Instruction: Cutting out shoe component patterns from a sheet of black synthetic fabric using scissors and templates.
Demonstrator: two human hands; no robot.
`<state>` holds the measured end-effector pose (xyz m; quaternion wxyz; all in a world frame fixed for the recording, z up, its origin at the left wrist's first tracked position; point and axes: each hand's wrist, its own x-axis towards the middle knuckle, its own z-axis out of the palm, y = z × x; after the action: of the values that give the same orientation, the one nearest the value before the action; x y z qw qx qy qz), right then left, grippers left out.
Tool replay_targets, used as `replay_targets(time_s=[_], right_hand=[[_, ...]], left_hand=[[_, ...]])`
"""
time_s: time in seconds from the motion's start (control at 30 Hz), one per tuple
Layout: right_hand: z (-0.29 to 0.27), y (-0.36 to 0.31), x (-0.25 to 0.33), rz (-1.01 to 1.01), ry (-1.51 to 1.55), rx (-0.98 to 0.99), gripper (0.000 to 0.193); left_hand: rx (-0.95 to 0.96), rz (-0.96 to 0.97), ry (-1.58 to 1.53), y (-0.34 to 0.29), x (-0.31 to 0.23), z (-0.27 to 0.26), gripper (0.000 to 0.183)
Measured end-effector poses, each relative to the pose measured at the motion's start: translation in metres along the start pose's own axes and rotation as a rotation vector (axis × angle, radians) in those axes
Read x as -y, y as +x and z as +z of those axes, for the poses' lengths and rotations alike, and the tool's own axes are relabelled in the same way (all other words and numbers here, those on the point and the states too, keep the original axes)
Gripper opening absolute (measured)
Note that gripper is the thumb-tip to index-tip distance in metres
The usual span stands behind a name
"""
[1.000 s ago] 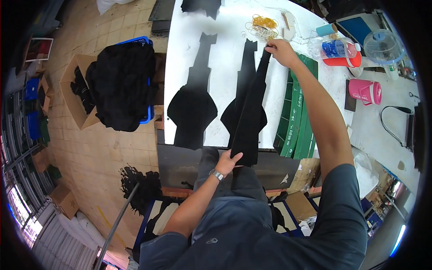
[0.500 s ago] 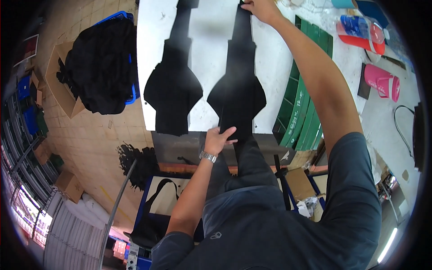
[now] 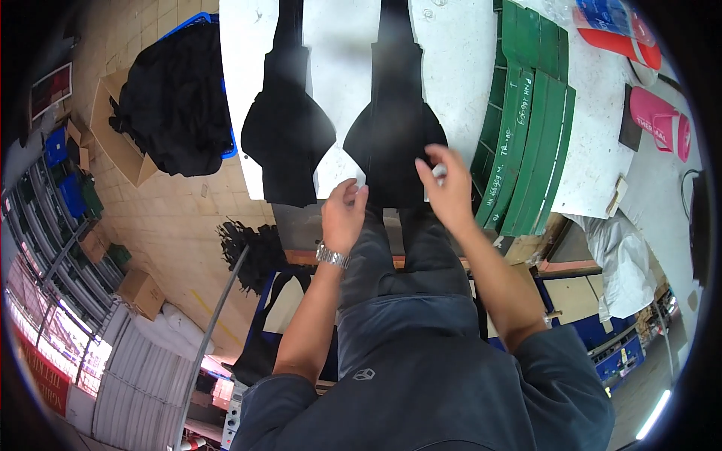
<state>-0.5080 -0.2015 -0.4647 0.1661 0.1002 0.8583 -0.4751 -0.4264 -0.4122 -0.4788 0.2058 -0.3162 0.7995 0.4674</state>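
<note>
Two long black fabric pieces lie side by side on the white table (image 3: 444, 68), each bulging wide near its lower end. My left hand (image 3: 345, 216), with a metal watch on its wrist, is beside the lower left edge of the right-hand fabric piece (image 3: 396, 131). Its fingers are curled in towards the thumb, and whatever they hold, if anything, is hidden. My right hand (image 3: 450, 192) is by that piece's lower right side, the thumb and fingers bent but apart with white showing between. The left-hand fabric piece (image 3: 288, 139) is untouched.
Green slatted panels (image 3: 526, 143) lie along the table's right side. Beyond them are a pink tumbler (image 3: 660, 124) and a red container (image 3: 617, 46). At left, black cloth (image 3: 177, 105) heaps over a blue basket beside a cardboard box (image 3: 124, 143). Black strips (image 3: 252, 252) hang near the table's front.
My right hand has come back from the far end of the right-hand piece to its near end. My left hand has left the bottom edge and shifted slightly left.
</note>
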Motion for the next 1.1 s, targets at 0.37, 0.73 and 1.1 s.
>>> replay_targets(time_s=[0.37, 0.73, 1.1], right_hand=[[-0.001, 0.132, 0.002, -0.071, -0.074, -0.183, 0.053], [0.037, 0.242, 0.054, 0.05, -0.518, 0.183, 0.072], [0.043, 0.219, 0.072, 0.222, 0.259, 0.1, 0.091]], left_hand=[[0.16, 0.186, -0.107, 0.024, -0.061, 0.006, 0.03], [0.531, -0.251, -0.82, 0.105, -0.064, 0.034, 0.042], [0.668, -0.309, -1.042, 0.121, -0.068, 0.024, 0.056]])
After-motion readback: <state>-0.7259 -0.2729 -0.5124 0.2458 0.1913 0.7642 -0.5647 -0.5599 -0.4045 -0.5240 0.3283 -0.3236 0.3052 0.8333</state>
